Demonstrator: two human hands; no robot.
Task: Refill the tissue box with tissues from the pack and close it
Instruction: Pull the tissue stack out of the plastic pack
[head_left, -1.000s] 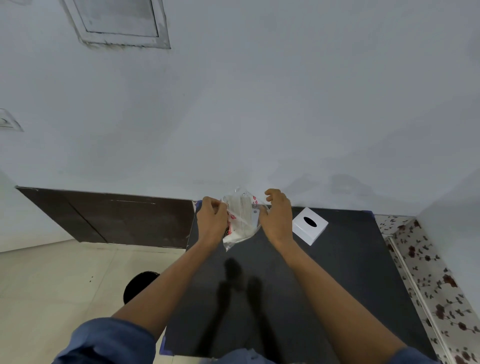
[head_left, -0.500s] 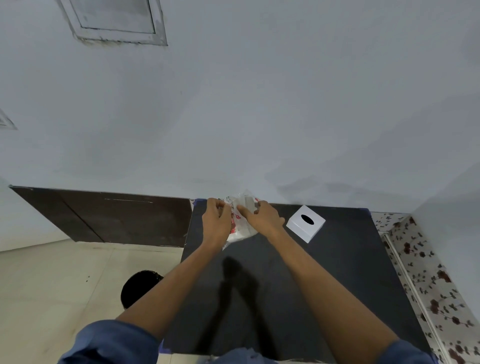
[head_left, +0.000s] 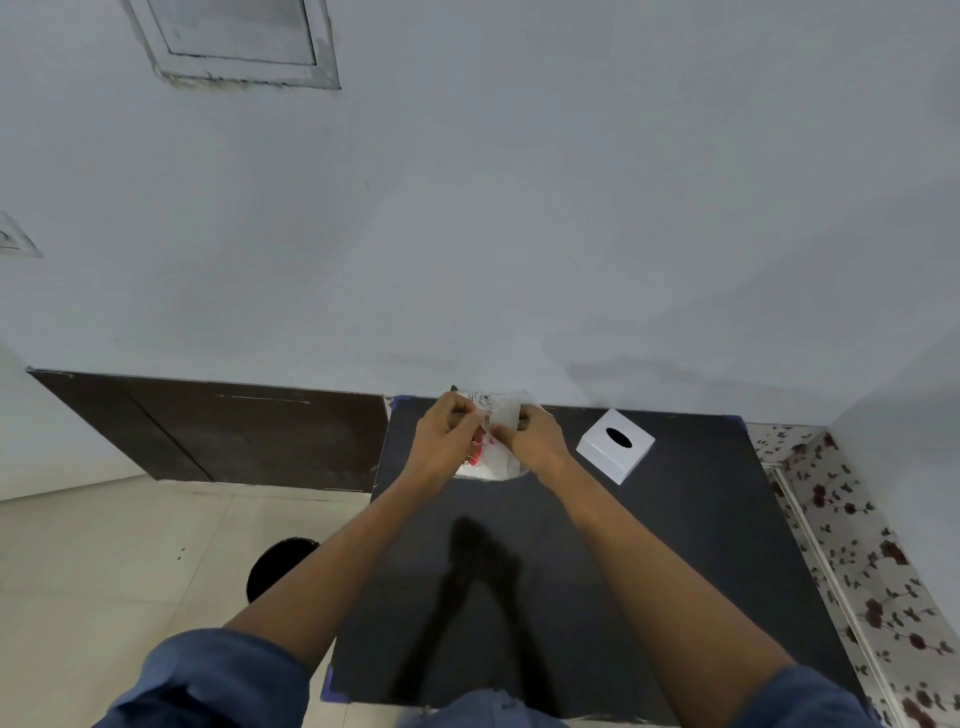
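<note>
A clear plastic tissue pack (head_left: 493, 457) with red print and white tissues inside sits at the far edge of the black table (head_left: 597, 571). My left hand (head_left: 447, 436) grips its left side and my right hand (head_left: 535, 439) pinches its top, with the fingers of both hands close together. A white square tissue box (head_left: 615, 451) with a dark oval slot on top stands on the table to the right of my right hand, apart from it.
A grey wall rises just behind the table. A dark wooden panel (head_left: 208, 431) runs along the wall at left. A black round object (head_left: 280, 566) stands on the tiled floor left of the table. A floral-patterned surface (head_left: 857, 545) borders the table's right side.
The pack has come down from a raised position onto the table's far edge. My right hand moved from the pack's right side to its top, closer to my left hand.
</note>
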